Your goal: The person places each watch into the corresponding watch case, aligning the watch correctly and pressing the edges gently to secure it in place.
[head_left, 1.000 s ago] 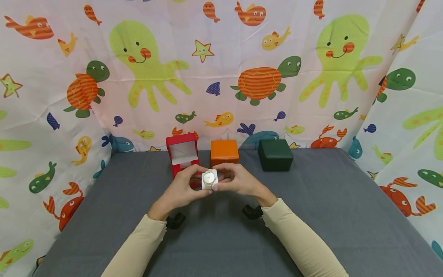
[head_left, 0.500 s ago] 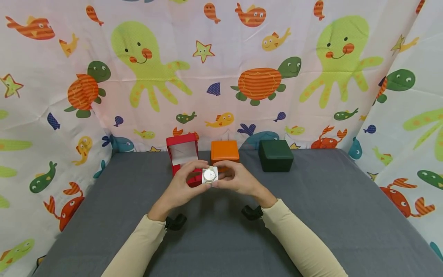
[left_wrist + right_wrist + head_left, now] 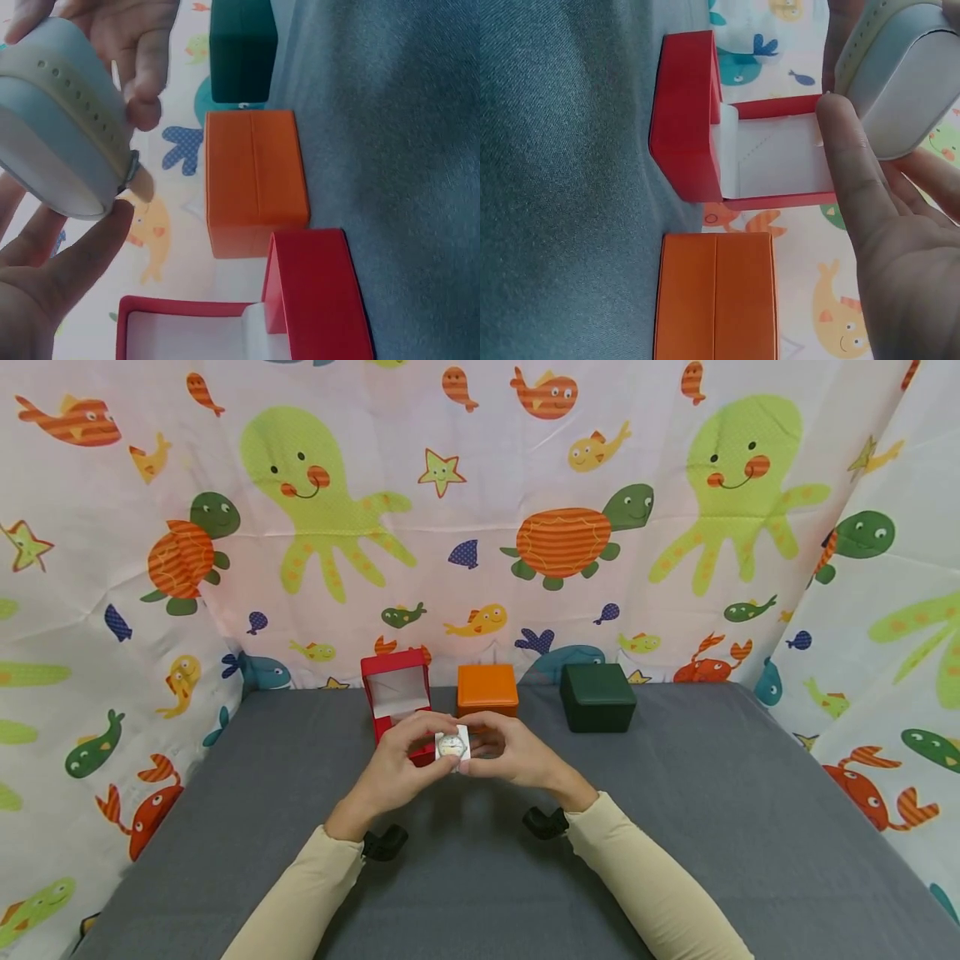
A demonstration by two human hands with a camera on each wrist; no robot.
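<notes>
A wristwatch (image 3: 452, 745) with a round pale dial and a cream strap is wrapped around a white cushion (image 3: 52, 176). My left hand (image 3: 393, 760) grips the cushion from the left, thumb below and fingers above. From the other side my right hand (image 3: 521, 752) pinches it in the same way. Both hold it up in front of the boxes, and its dial faces the head camera at a tilt. In the left wrist view the holed strap (image 3: 79, 105) and part of its buckle show on the back of the cushion.
Just behind my left hand stands a red box (image 3: 397, 691) with its lid raised and a white lining. A closed orange box (image 3: 487, 687) and a closed dark green box (image 3: 597, 697) line up to its right. Grey cloth (image 3: 480, 877) covers the table; a patterned curtain hangs behind.
The watch and cushion rose slightly and then came back down, tipping in my fingers so the dial appears flatter. The boxes have stayed where they were.
</notes>
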